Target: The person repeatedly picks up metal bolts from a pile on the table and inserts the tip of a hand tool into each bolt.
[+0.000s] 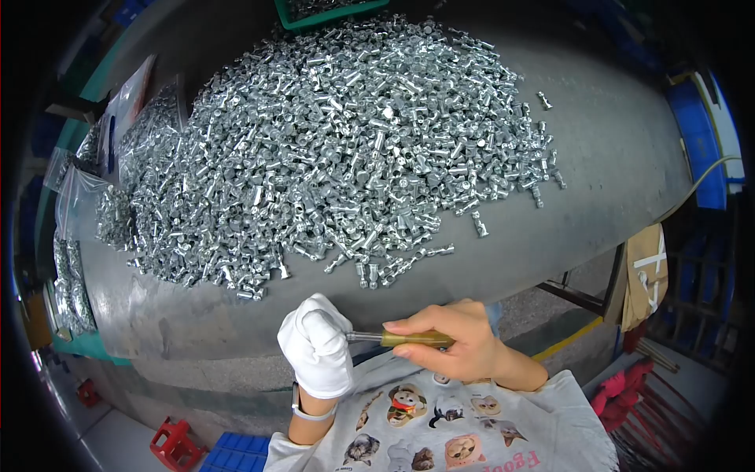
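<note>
My right hand (464, 340), bare, is closed around the amber handle of a screwdriver (417, 339). Its metal shaft points left, and the tip meets my left hand (317, 346). That hand wears a white glove and is curled into a fist. Whatever sits inside the fist is hidden by the glove. Both hands are over the table's front edge, close to my body. Just beyond them lies a large pile of small shiny metal fittings (346, 149), with several loose ones along its near side.
The pile covers much of the dark grey table (598, 157). Clear plastic bags (82, 204) of metal parts lie at its left end. A green tray (330, 14) stands at the back. A cardboard box (643, 275) is at the right, and a red stool (174, 443) stands on the floor at lower left.
</note>
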Tool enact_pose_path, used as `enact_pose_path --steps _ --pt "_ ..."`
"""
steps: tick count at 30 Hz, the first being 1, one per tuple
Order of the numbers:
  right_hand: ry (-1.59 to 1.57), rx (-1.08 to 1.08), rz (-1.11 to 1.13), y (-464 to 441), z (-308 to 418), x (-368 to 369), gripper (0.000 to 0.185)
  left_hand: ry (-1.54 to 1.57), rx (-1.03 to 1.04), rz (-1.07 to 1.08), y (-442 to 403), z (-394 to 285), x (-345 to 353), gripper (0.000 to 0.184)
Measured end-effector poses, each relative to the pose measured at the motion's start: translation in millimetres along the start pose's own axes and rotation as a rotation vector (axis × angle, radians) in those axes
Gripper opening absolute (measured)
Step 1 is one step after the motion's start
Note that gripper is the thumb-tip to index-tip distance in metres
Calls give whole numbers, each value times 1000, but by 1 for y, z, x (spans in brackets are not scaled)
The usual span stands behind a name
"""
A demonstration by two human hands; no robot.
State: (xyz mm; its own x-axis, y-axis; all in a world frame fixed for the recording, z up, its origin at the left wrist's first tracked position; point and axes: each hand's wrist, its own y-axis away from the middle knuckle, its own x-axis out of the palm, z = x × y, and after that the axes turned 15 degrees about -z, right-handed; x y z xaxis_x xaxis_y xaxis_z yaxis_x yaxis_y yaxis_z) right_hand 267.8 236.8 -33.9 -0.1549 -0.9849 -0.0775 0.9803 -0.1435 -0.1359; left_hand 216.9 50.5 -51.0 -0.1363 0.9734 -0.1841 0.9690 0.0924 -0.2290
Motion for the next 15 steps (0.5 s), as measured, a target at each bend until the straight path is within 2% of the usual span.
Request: enact_pose_path --steps 3,4,5,6,9,12,13,15 --pt "24 25 11 2 0 -4 26 -249 61 -163 -6 -4 0 47" --pt "28 2 -15 4 -1 -9 26 -257 -20 -288 -8 6 -9 46" --pt "32 -21 -42 6 -3 -13 26 68 -145 -277 -17 5 -21 44" --pt "5 44 -98 9 -4 -16 25 393 -269 -259 -25 3 -32 42" --pt "-70 210 -208 15 -6 -27 25 1084 -641 -69 -38 6 -42 38" --pt "-177 234 -234 19 -10 -27 24 992 -1066 -347 -51 -29 -26 47" --pt "-185 237 -231 20 -11 -27 24 1038 -1035 -198 -48 -17 -32 48" --pt "-196 242 -226 20 -11 -28 25 752 -770 -33 -41 0 -38 46"
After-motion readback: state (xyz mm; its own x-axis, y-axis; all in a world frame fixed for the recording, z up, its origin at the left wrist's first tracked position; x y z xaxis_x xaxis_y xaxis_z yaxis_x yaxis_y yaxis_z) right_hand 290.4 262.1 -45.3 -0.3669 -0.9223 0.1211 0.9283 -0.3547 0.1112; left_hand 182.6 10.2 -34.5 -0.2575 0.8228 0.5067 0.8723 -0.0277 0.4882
